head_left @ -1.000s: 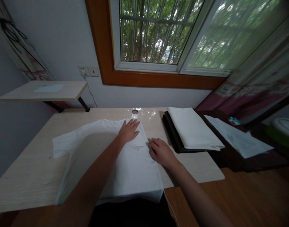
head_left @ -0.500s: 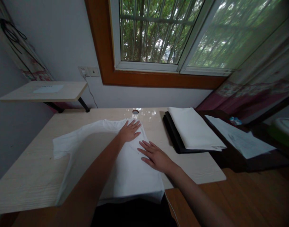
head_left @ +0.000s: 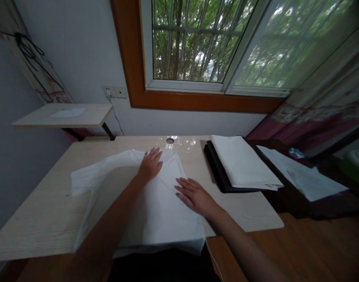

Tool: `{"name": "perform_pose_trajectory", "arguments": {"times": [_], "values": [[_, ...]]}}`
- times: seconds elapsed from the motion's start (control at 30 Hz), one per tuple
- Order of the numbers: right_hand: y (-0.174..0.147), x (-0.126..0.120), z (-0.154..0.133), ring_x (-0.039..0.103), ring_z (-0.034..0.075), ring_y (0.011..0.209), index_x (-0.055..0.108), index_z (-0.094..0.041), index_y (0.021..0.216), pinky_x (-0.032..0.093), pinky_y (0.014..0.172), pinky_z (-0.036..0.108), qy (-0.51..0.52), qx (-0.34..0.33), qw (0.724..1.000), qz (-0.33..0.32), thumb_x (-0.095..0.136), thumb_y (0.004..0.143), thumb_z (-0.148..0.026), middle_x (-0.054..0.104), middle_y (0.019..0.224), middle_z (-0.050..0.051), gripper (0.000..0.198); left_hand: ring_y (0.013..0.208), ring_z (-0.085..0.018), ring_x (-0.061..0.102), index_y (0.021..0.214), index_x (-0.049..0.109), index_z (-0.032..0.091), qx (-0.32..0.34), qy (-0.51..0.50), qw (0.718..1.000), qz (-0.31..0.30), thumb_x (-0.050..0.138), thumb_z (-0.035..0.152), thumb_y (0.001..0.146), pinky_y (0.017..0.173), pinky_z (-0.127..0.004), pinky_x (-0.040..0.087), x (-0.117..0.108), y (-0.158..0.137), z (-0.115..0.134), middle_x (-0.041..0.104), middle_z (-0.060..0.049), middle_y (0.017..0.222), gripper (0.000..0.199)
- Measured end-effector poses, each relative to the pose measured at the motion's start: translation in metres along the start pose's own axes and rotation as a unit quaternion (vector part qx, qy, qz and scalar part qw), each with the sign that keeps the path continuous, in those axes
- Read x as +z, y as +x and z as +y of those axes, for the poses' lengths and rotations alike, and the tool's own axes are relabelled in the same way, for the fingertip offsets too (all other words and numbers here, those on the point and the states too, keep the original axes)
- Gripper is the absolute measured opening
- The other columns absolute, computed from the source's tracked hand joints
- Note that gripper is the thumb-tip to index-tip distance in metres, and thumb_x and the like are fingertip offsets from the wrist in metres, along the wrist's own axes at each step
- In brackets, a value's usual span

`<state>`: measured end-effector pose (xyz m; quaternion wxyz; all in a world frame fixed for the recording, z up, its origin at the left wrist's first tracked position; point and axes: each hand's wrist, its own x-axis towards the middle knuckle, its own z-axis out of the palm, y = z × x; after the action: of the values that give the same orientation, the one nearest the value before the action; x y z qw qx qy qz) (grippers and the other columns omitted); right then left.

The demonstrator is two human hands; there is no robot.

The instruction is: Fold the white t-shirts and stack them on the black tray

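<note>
A white T-shirt [head_left: 158, 211] lies spread on the pale wooden table [head_left: 44, 219]. Its left-hand sleeve sticks out to the side, while the right-hand side is folded inward and makes a straight edge. My left hand [head_left: 150, 164] rests flat near the collar, fingers stretched forward. On the folded right side lies my right hand [head_left: 195, 195], palm down with its fingers extended. Neither hand grips the cloth. The shirt's lower hem reaches the table's front edge, close to my body.
Folded white cloth [head_left: 240, 162] lies on folded black cloth [head_left: 216, 168] at the table's right. A raised shelf [head_left: 94, 115] stands at the back left. Beyond the right edge, a paper sheet [head_left: 302, 176] lies on a dark surface. The table has a round cable hole [head_left: 170, 141].
My left hand has slid left along the shirt's top, away from the folded edge towards the collar. My right hand stays on the folded side. The camera view has shifted slightly.
</note>
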<state>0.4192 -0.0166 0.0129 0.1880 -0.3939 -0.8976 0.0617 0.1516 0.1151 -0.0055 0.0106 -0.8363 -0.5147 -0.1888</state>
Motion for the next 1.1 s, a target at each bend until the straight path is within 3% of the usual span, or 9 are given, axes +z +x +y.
{"name": "perform_pose_trajectory", "arguments": {"times": [0.1,0.27,0.47,0.67,1.1], "values": [[0.012,0.004,-0.005,0.051,0.025,0.140,0.058,-0.025,0.143,0.041,0.118,0.050,-0.017,0.025,0.999,0.036,0.051,0.104,-0.031,0.047,0.156,0.010,0.040,0.153,-0.034,0.029,0.148,0.048,0.018,-0.055,0.022,0.998,0.009,0.043,0.032,0.099,0.120,-0.061,0.028,-0.012,-0.022,-0.023,0.037,-0.015,0.163,0.052],[0.050,0.019,-0.007,0.035,0.030,0.150,0.044,-0.011,0.153,0.036,0.121,0.052,-0.049,0.113,0.989,0.083,0.044,0.105,-0.034,0.037,0.161,0.019,0.053,0.152,-0.034,0.030,0.147,0.047,0.017,-0.128,0.079,0.989,0.001,0.037,0.037,0.101,0.120,-0.060,0.029,-0.027,-0.056,-0.056,0.039,-0.015,0.162,0.052],[0.103,0.047,0.005,0.023,0.033,0.155,0.041,0.000,0.152,0.028,0.124,0.053,-0.062,0.182,0.980,0.054,0.039,0.104,-0.031,0.029,0.163,0.024,0.058,0.152,-0.033,0.032,0.147,0.048,0.011,-0.177,0.094,0.980,-0.024,0.032,0.038,0.101,0.122,-0.057,0.027,-0.028,-0.078,-0.072,0.040,-0.018,0.160,0.056],[0.109,0.061,0.012,0.026,0.033,0.154,0.041,-0.001,0.152,0.022,0.125,0.051,-0.092,0.206,0.974,0.020,0.037,0.105,-0.043,0.028,0.163,0.024,0.063,0.152,-0.031,0.032,0.149,0.046,0.013,-0.179,0.100,0.978,-0.022,0.032,0.040,0.101,0.123,-0.057,0.025,-0.023,-0.080,-0.072,0.039,-0.016,0.161,0.057],[0.083,0.048,0.036,0.025,0.031,0.154,0.035,-0.007,0.157,0.017,0.125,0.054,-0.123,0.199,0.972,-0.005,0.034,0.106,-0.050,0.025,0.166,0.019,0.067,0.153,-0.035,0.029,0.153,0.039,0.011,-0.182,0.097,0.978,-0.022,0.034,0.044,0.102,0.122,-0.061,0.022,-0.019,-0.082,-0.038,0.033,-0.022,0.163,0.061]]}}
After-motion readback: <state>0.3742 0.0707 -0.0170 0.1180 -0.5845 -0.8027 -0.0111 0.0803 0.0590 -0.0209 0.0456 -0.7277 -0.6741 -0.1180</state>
